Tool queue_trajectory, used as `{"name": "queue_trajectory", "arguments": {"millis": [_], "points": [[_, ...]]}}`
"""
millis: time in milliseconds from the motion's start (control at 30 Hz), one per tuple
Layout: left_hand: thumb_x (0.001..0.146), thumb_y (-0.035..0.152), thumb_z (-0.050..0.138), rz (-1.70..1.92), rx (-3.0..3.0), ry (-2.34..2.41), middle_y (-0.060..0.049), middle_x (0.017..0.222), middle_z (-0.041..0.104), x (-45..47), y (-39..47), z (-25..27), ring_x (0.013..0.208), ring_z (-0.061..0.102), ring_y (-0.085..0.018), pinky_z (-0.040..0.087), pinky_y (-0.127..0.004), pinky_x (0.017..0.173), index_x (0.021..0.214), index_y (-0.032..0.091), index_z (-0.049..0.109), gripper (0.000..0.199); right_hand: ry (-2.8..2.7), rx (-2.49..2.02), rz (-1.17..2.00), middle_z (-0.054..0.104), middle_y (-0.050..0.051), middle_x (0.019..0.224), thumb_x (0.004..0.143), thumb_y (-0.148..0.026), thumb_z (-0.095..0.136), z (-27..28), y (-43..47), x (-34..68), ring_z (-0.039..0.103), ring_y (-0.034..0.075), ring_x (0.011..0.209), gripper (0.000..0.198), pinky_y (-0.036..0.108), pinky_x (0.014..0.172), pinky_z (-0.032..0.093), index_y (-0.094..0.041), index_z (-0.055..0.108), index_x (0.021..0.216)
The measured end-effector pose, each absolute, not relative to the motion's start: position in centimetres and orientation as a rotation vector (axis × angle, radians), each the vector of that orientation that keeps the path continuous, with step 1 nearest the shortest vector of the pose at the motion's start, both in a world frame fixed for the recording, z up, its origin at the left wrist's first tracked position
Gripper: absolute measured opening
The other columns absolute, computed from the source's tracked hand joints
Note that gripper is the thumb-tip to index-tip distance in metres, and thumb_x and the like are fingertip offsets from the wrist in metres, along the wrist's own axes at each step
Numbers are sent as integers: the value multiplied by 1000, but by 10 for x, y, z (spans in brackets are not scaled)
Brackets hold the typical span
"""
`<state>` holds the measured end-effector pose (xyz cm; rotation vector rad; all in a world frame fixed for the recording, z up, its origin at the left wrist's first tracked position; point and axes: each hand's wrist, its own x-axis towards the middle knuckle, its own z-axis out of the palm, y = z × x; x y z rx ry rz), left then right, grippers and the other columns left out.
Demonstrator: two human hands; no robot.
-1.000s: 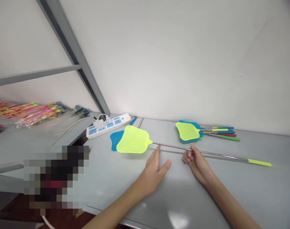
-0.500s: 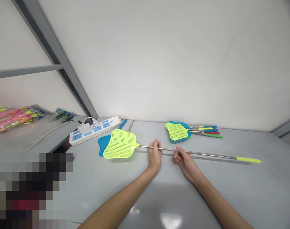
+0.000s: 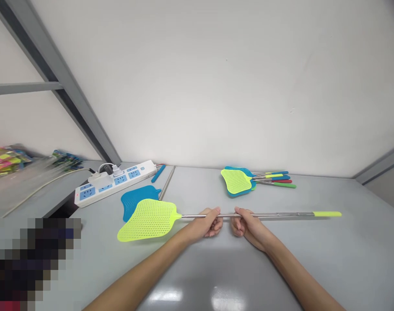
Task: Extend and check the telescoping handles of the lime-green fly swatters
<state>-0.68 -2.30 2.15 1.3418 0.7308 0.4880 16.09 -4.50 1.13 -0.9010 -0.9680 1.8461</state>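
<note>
A yellow-green fly swatter (image 3: pixel 153 219) with a long extended metal rod lies across in front of me, its perforated head to the left and its yellow grip to the right. My left hand (image 3: pixel 209 222) is closed round the rod near the head. A short way to the right, my right hand (image 3: pixel 245 222) grips the same rod, thumb on top. Behind the yellow head lies a blue swatter head (image 3: pixel 139 198), partly covered by it, with a metal rod (image 3: pixel 167 182) running toward the wall. A separate blue handle (image 3: pixel 158 173) lies beside that rod.
Several folded swatters (image 3: pixel 238 181) are stacked near the wall. A white power strip (image 3: pixel 115 183) with plugs and a cable sits at the left. Further left are colourful bagged goods (image 3: pixel 8 160) on another surface. A metal frame post (image 3: pixel 67 86) rises beside the wall.
The swatter has come lower and nearer to me, its head tilting down at the left. My left hand has turned at the wrist around the rod. The view has shifted slightly.
</note>
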Motion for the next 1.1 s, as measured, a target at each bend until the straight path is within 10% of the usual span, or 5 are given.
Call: {"name": "queue_trajectory", "arguments": {"millis": [1100], "points": [[81,45,28,582,1201,770,4,28,30,4,-23,9,29,30,-7,24,-21,40,38,16,39,53,-901,-991,1818,28,-6,37,77,-43,45,13,-50,143,37,7,36,44,22,42,24,-13,54,45]]}}
